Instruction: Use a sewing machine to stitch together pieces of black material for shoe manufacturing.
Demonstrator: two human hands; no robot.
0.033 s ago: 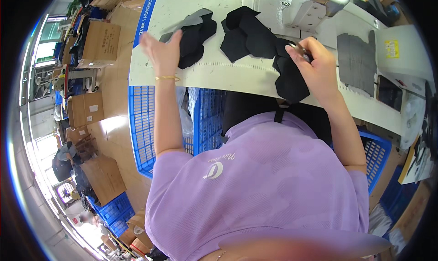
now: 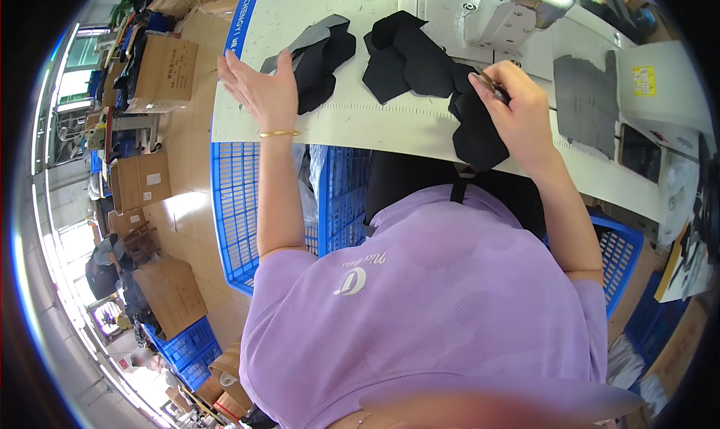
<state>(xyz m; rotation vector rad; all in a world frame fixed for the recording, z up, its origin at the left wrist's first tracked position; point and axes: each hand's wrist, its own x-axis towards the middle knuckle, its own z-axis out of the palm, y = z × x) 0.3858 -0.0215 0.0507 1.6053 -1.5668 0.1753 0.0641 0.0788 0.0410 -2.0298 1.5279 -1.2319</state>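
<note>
My left hand [image 2: 259, 91] is open, fingers spread and pointing up and left, over the left end of the sewing table. Just right of it lies a small pile of black and grey cut fabric pieces [image 2: 316, 73]. My right hand [image 2: 517, 103] is closed around a small dark metal tool that looks like thread snips [image 2: 493, 88], partly hidden by the fingers. Beside and below that hand, a black fabric piece [image 2: 478, 133] hangs a little over the table's near edge. It adjoins a row of overlapping black pieces [image 2: 409, 61] in the middle.
A white sewing machine [image 2: 510, 13] stands at the back right of the table [image 2: 352, 121]. Right of my right hand are a grey flat piece [image 2: 585, 99] and a dark phone-like object [image 2: 640, 153]. Blue plastic baskets [image 2: 234, 204] stand below the near edge; cardboard boxes [image 2: 161, 73] line the left.
My left hand has shifted slightly down and left, and its fingers show more clearly. My right hand stays nearly in place, with the tool turned a little. The fabric has not moved.
</note>
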